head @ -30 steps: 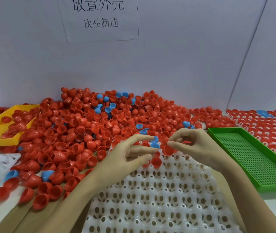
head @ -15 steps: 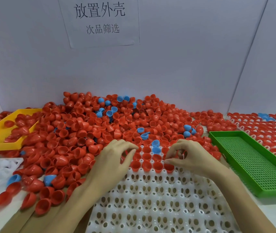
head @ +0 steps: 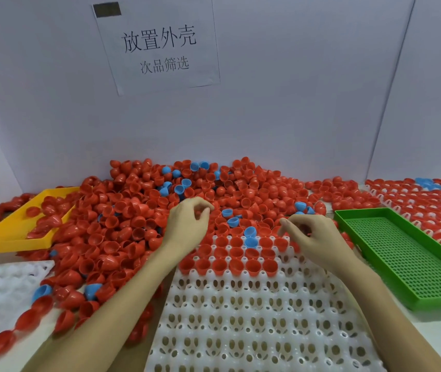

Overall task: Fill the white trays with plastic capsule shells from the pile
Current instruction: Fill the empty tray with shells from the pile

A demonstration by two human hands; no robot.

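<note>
Head view: left hand curled over pile, grasp unclear; right hand likewise; seat shells cup-up along white tray far edge.

Both bare forearms reach forward from the near edge, converging toward the far end of the white tray. The left hand sits just past the tray's far left corner, wrist bent a little, fingers curled down with the tips drawn in toward the thumb; whether it holds anything cannot be told. The right hand hovers over the tray's far right part, knuckles up, fingers curled under and thumb and forefinger drawn close together. The two hands are near each other but apart.
</note>
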